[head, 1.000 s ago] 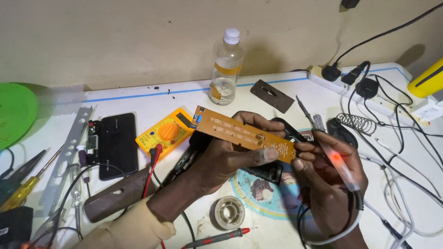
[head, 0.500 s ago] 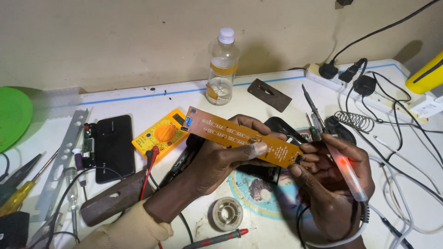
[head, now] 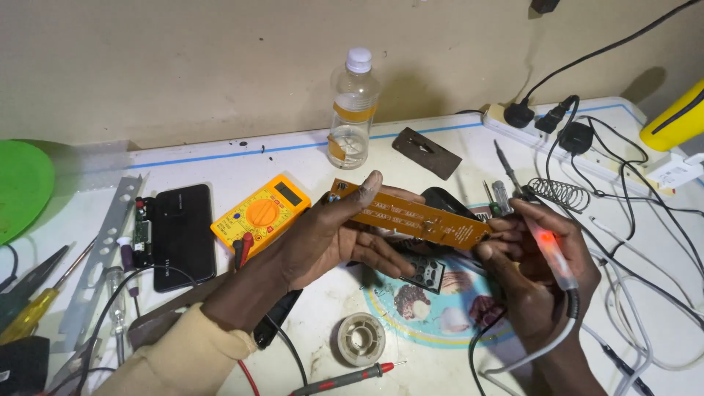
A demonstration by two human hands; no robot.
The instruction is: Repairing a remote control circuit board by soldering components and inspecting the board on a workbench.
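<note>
My left hand (head: 334,238) holds a long orange circuit board (head: 411,215) over the middle of the white table, thumb on its upper edge. My right hand (head: 539,271) grips a soldering iron (head: 551,251) with a glowing red light in its clear handle; its metal tip (head: 504,163) points up and away behind the board's right end. The fingertips of that hand touch the board's right end. The iron's grey cord (head: 543,348) loops down below my wrist.
A yellow multimeter (head: 262,214) with red and black probes, a black phone (head: 180,233), a clear plastic bottle (head: 350,110), a solder spool (head: 361,338), a coil iron stand (head: 559,193), a power strip (head: 557,139) with tangled cables, screwdrivers (head: 33,315) at left, a green plate (head: 18,187).
The board has tilted and shifted slightly left and lower in my left hand. My right hand with the soldering iron stays at the board's right end.
</note>
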